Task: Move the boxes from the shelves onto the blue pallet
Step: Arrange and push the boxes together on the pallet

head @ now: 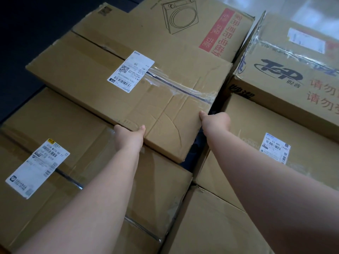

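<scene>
A long flat cardboard box with a white shipping label and clear tape lies tilted on top of other boxes. My left hand grips its near long edge, thumb on top and fingers hidden under the box. At the near right corner my right hand holds the box's short end, thumb on top, fingers out of sight in the gap beside it. The blue pallet is hidden beneath the stack.
A labelled box lies below on the left. A box with a washing-machine drawing sits behind. On the right are a taped box with printed characters and another labelled box. Dark floor lies at the far left.
</scene>
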